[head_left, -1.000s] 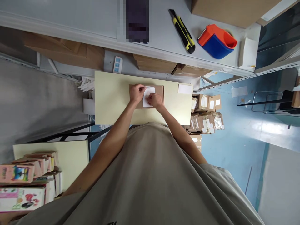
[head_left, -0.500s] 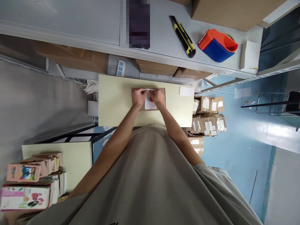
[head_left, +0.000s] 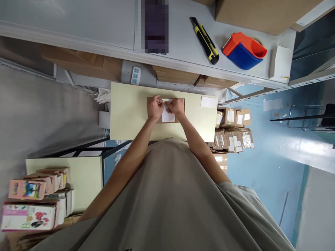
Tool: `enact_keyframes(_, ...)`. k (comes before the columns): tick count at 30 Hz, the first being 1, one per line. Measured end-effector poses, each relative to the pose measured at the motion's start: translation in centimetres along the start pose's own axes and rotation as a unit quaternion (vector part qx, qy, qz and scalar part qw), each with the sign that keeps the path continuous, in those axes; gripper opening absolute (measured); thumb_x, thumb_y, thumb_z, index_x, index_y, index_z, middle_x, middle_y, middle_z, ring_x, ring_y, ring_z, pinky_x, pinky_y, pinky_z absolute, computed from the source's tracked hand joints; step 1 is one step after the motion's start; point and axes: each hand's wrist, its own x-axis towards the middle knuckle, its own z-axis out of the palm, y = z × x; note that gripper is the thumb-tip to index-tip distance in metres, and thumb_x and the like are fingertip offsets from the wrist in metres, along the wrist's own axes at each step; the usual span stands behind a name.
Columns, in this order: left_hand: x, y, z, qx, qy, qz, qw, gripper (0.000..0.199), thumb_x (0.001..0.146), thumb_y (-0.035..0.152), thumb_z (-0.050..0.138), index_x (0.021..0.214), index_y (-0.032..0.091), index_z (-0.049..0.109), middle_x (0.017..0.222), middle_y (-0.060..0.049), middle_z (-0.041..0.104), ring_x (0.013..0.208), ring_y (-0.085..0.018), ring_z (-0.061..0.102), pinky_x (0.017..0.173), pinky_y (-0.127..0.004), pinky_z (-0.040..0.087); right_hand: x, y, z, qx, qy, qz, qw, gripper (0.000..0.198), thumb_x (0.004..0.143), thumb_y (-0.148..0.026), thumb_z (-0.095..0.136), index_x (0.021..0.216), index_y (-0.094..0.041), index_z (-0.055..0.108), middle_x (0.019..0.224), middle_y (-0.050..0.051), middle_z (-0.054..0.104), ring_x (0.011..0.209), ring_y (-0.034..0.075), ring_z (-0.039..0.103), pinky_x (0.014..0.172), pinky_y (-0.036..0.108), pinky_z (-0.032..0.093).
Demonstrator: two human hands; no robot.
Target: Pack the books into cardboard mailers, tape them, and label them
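A small brown cardboard box (head_left: 180, 120) lies on the pale yellow board in front of me. On top of it sits a white label (head_left: 168, 115) with rounded corners and a small yellow mark near its far edge. My left hand (head_left: 155, 108) is closed in a pinch at the label's far left corner, beside the yellow mark. Curled over the far right part of the label, my right hand (head_left: 176, 106) has thumb and finger pressed together close to the left fingertips. The fingers partly hide the label's far edge.
A white slip (head_left: 208, 101) lies on the yellow board (head_left: 128, 115). The shelf beyond holds a utility knife (head_left: 204, 40), an orange-and-blue tape dispenser (head_left: 244, 50) and white paper sheets (head_left: 281, 62). Taped cartons (head_left: 234, 139) stand right; books (head_left: 31, 218) are stacked lower left.
My left fingers have shifted slightly at the label's far edge, the index finger lifting. The yellow mark now shows between my hands. The right hand has barely moved.
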Motion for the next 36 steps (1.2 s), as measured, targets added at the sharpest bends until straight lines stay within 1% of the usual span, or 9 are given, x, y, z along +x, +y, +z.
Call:
enact_keyframes(5, -0.2, -0.5, 0.2, -0.024, 0.011, -0.018, 0.999, 0.034, 0.088, 0.017, 0.082, 0.119, 0.027, 0.074, 0.094, -0.002, 0.073, 0.091, -0.022, 0.074, 0.094, -0.036, 0.061, 0.3, -1.3, 0.0, -0.078, 0.021, 0.008, 0.997, 0.052, 0.109, -0.064, 0.076, 0.080, -0.020, 0.076, 0.067, 0.009, 0.078, 0.085, 0.029, 0.085, 0.096, 0.040, 0.068)
enact_keyframes(9, 0.5, -0.8, -0.1, -0.039, -0.006, -0.041, 0.998, 0.042, 0.075, 0.005, 0.087, 0.109, 0.026, 0.072, 0.091, 0.000, 0.069, 0.087, -0.021, 0.069, 0.093, -0.036, 0.060, 0.5, -2.0, 0.3, -0.097, 0.039, 0.029, 0.994, 0.050, 0.105, -0.065, 0.080, 0.089, -0.018, 0.080, 0.072, 0.012, 0.079, 0.099, 0.034, 0.085, 0.104, 0.048, 0.067)
enact_keyframes(13, 1.4, -1.2, -0.7, -0.053, -0.035, -0.045, 0.997, 0.048, 0.069, 0.005, 0.089, 0.109, 0.026, 0.073, 0.090, 0.001, 0.068, 0.078, -0.019, 0.064, 0.085, -0.036, 0.059, 0.2, -1.6, 0.2, -0.052, 0.023, 0.022, 0.998, 0.049, 0.110, -0.060, 0.076, 0.081, -0.020, 0.076, 0.065, 0.009, 0.076, 0.085, 0.029, 0.084, 0.098, 0.044, 0.070)
enact_keyframes(18, 0.3, -1.4, -0.9, -0.053, -0.029, -0.010, 0.998, 0.042, 0.075, 0.013, 0.087, 0.113, 0.025, 0.074, 0.101, -0.004, 0.073, 0.084, -0.019, 0.065, 0.087, -0.035, 0.060, -0.6, 0.0, -0.4, 0.046, 0.024, 0.014, 0.999, 0.038, 0.118, -0.043, 0.069, 0.085, -0.023, 0.070, 0.065, 0.001, 0.076, 0.060, 0.019, 0.077, 0.077, 0.032, 0.069)
enact_keyframes(22, -1.9, -1.6, -1.5, -0.021, -0.022, -0.006, 1.000, 0.037, 0.080, 0.017, 0.084, 0.115, 0.024, 0.076, 0.115, -0.009, 0.075, 0.096, -0.024, 0.071, 0.099, -0.042, 0.062, -2.1, 2.5, -1.1, 0.043, 0.064, 0.016, 0.997, 0.024, 0.116, -0.034, 0.067, 0.094, -0.024, 0.071, 0.070, 0.001, 0.079, 0.062, 0.020, 0.077, 0.079, 0.032, 0.067)
enact_keyframes(25, -4.0, -2.5, -3.2, -0.004, -0.032, -0.002, 0.999, 0.036, 0.083, 0.018, 0.080, 0.119, 0.023, 0.077, 0.119, -0.011, 0.075, 0.096, -0.025, 0.074, 0.103, -0.046, 0.063, -4.5, 5.2, -1.9, 0.034, 0.095, -0.019, 0.995, 0.020, 0.111, -0.037, 0.070, 0.096, -0.024, 0.073, 0.087, 0.006, 0.084, 0.082, 0.024, 0.082, 0.086, 0.034, 0.064)
enact_keyframes(28, -6.5, -4.5, -5.6, 0.030, 0.014, 0.013, 0.999, 0.042, 0.088, 0.019, 0.074, 0.130, 0.021, 0.076, 0.129, -0.014, 0.074, 0.111, -0.028, 0.076, 0.113, -0.048, 0.062, -7.6, 8.8, -2.9, 0.044, 0.137, -0.035, 0.989, 0.030, 0.108, -0.052, 0.067, 0.099, -0.024, 0.074, 0.094, 0.007, 0.083, 0.089, 0.025, 0.079, 0.086, 0.035, 0.062)
enact_keyframes(31, -9.0, -7.4, -7.9, 0.058, 0.051, -0.036, 0.996, 0.057, 0.088, 0.019, 0.069, 0.145, 0.019, 0.070, 0.144, -0.017, 0.071, 0.131, -0.033, 0.073, 0.119, -0.051, 0.060, -10.2, 12.4, -3.5, 0.052, 0.172, -0.020, 0.984, 0.041, 0.108, -0.061, 0.059, 0.109, -0.024, 0.076, 0.096, 0.009, 0.082, 0.089, 0.027, 0.078, 0.090, 0.040, 0.063)
enact_keyframes(36, -11.5, -11.2, -8.3, 0.037, -0.034, -0.146, 0.988, 0.083, 0.078, 0.019, 0.072, 0.161, 0.022, 0.065, 0.156, -0.018, 0.071, 0.151, -0.040, 0.065, 0.128, -0.057, 0.056, -11.0, 16.8, -2.5, 0.096, 0.131, -0.006, 0.987, 0.059, 0.099, -0.047, 0.067, 0.150, -0.018, 0.069, 0.155, 0.024, 0.074, 0.144, 0.037, 0.071, 0.120, 0.053, 0.060)
